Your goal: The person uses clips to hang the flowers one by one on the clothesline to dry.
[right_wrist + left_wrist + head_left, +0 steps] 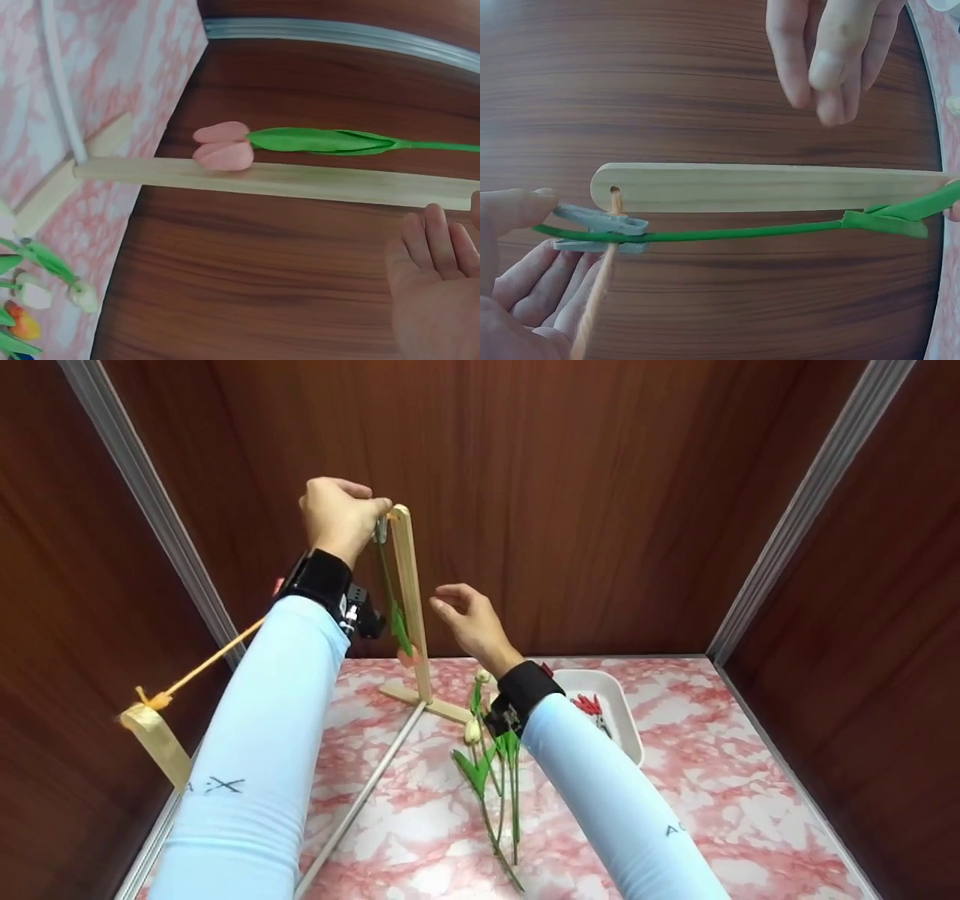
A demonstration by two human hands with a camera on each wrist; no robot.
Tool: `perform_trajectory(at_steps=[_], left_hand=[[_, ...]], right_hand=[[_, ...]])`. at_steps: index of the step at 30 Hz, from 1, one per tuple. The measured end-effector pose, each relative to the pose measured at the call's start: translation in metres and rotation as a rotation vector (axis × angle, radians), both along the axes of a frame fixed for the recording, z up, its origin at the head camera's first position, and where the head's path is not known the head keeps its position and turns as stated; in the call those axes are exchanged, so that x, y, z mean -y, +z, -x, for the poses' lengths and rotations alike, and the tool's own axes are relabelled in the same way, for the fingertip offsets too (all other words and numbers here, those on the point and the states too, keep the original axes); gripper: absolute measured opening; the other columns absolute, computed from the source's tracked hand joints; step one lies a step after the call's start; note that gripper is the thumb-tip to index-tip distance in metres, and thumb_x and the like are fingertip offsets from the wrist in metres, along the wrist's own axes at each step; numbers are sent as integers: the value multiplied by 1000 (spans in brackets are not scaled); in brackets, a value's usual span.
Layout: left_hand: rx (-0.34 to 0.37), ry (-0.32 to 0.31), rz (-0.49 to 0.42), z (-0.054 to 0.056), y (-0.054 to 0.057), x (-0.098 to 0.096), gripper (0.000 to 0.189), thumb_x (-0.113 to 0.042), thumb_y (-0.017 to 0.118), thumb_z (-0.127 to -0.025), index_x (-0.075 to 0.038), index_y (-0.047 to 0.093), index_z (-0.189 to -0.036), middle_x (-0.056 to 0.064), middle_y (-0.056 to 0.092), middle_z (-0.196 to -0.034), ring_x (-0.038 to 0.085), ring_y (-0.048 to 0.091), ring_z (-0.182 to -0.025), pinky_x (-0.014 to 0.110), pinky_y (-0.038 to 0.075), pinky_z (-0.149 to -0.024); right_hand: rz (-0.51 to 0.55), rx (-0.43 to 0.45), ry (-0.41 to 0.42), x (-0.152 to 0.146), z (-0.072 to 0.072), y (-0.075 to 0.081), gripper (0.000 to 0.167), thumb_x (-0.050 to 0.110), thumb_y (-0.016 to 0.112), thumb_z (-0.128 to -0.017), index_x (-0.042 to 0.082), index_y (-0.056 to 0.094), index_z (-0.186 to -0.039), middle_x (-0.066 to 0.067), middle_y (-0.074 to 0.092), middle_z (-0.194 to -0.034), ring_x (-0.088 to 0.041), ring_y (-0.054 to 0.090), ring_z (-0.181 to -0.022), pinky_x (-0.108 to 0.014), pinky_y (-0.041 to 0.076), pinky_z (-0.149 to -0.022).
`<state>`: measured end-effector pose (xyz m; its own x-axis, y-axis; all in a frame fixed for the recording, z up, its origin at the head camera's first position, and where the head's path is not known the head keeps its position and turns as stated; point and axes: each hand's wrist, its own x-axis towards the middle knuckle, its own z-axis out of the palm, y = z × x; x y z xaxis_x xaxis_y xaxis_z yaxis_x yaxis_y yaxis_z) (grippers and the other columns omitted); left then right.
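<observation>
My left hand point(337, 519) is raised beside the top of a wooden post point(765, 187). It pinches a grey clothespin point(592, 217) between thumb and fingers. The clothespin straddles an orange string point(592, 307) near the hole in the post, with a green stem lying between its arms. From there a pink artificial tulip point(225, 155) hangs head down alongside the post. My right hand point(480, 622) is held in the air to the right of the post, fingers loosely bent and holding nothing.
Several artificial tulips point(472, 731) lie on the pink-and-white marbled table point(405, 825). Behind my right forearm is a white tray point(634, 735) with red clothespins point(587, 704). A second wooden post point(161, 742) stands at left, the string tied to it. A pale rod point(367, 787) runs along the table.
</observation>
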<state>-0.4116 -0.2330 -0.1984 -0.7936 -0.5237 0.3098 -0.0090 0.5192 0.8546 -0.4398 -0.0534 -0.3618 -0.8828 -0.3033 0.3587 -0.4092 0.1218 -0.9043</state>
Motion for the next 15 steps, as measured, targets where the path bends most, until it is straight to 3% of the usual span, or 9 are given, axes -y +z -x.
perform_trajectory(at_steps=[8, 15], left_hand=[[-19, -22, -21, -3, 0, -4, 38, -27, 89, -79, -9, 79, -111, 7, 74, -116, 20, 66, -108, 27, 51, -96], [-115, -8, 46, -7, 4, -6, 38, -34, 80, -86, -9, 78, -116, 6, 75, -115, 19, 66, -107, 27, 50, -96]], right_hand=[[-24, 12, -13, -23, -5, -9, 31, 20, 65, -102, 4, 64, -130, -10, 66, -128, -19, 61, -120, -34, 51, -100], [1, 7, -47, -49, -4, -9, 30, 19, 65, -102, 3, 64, -128, -12, 69, -124, -22, 64, -119, -36, 50, -102]])
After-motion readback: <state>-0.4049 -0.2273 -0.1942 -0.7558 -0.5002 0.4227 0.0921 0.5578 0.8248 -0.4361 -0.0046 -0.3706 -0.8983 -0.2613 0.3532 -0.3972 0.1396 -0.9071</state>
